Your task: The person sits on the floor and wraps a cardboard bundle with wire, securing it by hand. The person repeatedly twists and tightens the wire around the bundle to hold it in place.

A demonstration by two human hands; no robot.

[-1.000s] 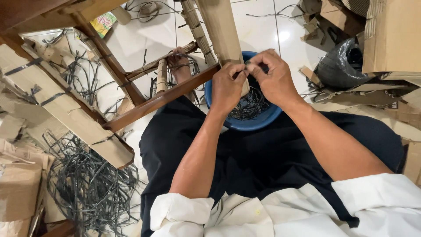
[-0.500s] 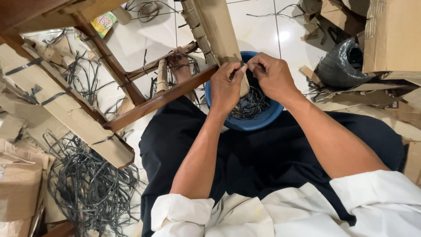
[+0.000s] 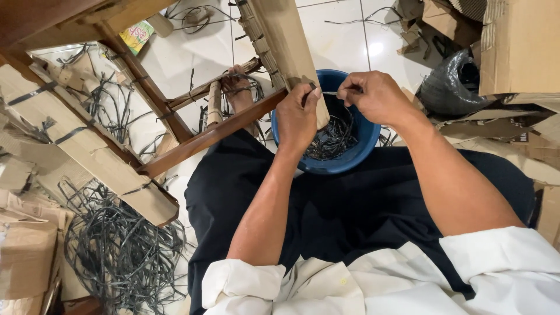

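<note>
Plastic strap [image 3: 329, 93] looks thin, stiff, springy: left hand [image 3: 298, 114] and right hand [image 3: 373, 96] pinch it near the cardboard-wrapped leg [image 3: 286, 41].

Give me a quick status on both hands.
Left hand grips cardboard-wrapped chair leg. Right hand pinches thin strap at it. Blue bucket of strap scraps directly beneath.

The bucket [image 3: 350, 160] is bright blue, holding dark grey straps [image 3: 329, 140]. The trousers [image 3: 350, 216] are black, the shirt [image 3: 373, 280] white. The cardboard-wrapped leg [image 3: 286, 35] is plain brown, the wooden rail [image 3: 210, 137] reddish brown. The floor [image 3: 332, 41] is glossy white tile. The bag [image 3: 449, 87] is shiny black.
</note>
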